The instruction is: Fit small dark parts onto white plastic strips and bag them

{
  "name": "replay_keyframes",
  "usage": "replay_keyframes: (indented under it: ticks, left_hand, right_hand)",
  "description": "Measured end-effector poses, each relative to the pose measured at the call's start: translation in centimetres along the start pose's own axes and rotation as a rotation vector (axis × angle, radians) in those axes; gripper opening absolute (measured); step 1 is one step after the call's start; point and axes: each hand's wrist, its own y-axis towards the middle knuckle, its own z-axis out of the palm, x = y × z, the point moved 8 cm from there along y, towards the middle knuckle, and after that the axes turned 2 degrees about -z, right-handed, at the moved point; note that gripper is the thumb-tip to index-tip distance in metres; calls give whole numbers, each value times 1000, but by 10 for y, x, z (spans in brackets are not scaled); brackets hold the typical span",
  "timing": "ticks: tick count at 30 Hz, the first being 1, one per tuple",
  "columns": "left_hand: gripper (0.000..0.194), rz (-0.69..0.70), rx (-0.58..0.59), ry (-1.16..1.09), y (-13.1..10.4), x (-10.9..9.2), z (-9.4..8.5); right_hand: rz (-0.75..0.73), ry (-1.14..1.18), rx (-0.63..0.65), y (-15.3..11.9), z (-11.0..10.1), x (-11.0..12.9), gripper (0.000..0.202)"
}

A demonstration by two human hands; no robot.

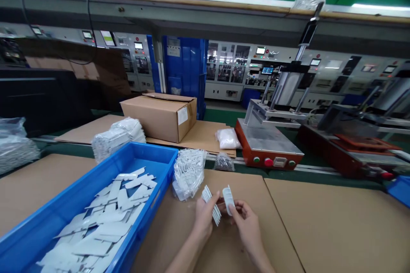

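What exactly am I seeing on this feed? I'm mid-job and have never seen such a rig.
There is no robot here: one camera, worn on a person's head, looks forward and down at two bare hands. The left hand has a stack of thin white pieces in its grip; the right hand holds a single white piece. Below lies cardboard sheeting. On the left, a blue tray holds loose white parts. Farther back are a cardboard box and a red-based machine.
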Motion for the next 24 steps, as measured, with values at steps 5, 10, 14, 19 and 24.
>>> replay_keyframes:
  ticks: [5, 10, 14, 19, 24]
  left_hand:
    - [18, -6, 55, -159, 0, 8, 4]
    - [46, -60, 85, -196, -8, 16, 9]
    - [35, -47, 147, -78, -9, 22, 14]
    - [22, 117, 36, 237, -4, 3, 1]
    - [6, 298, 358, 626, -21, -19, 28]
  right_hand:
    - [-109, -167, -48, -2, -3, 8, 29]
    - [-341, -378, -93, -6, -7, 25, 27]
    - [-416, -494, 43, -5, -1, 29, 22]
    - [-452, -460, 254, -7, 7, 41, 26]
    - [-449, -444, 221, -13, 4, 53, 37]
